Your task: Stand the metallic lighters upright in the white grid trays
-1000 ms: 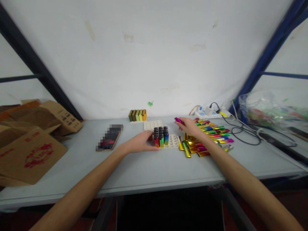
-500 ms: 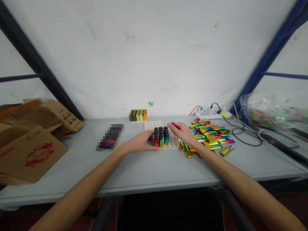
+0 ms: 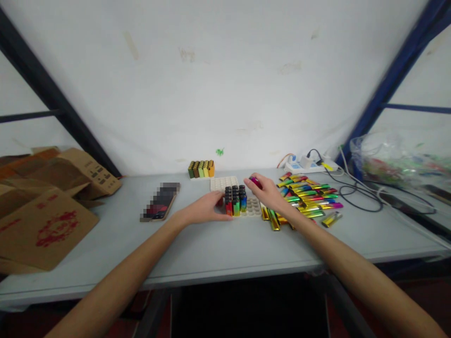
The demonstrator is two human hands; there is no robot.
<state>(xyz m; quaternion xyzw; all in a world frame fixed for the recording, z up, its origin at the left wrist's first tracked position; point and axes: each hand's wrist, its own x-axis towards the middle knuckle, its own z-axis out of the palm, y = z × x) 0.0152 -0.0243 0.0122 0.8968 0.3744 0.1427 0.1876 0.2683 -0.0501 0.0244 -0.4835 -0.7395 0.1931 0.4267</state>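
Observation:
My right hand [image 3: 267,191] is closed round a purple lighter [image 3: 256,181], raised above the right part of a white holed tray [image 3: 252,206]. Black-topped lighters in metallic red, green and blue [image 3: 236,202] stand upright in rows in the left part of that tray; empty holes show to their right. My left hand [image 3: 207,207] curves round the left end of this block, thumb along the front and fingers behind, gripping the tray end with its lighters. Right of the tray, under and beyond my right wrist, lies a loose pile of shiny metallic-coloured lighters [image 3: 306,197].
Behind stand another holed tray [image 3: 224,183] and a block of upright green-to-orange lighters [image 3: 201,169]. A phone [image 3: 161,202] lies left, partly blurred out. Cardboard boxes [image 3: 66,216] fill the far left. A power strip [image 3: 306,164], cables [image 3: 359,197] and a plastic bag [image 3: 387,155] are right.
My right hand has turned slightly, and more of the purple lighter shows. My left hand keeps its place at the tray. The view has shifted a little.

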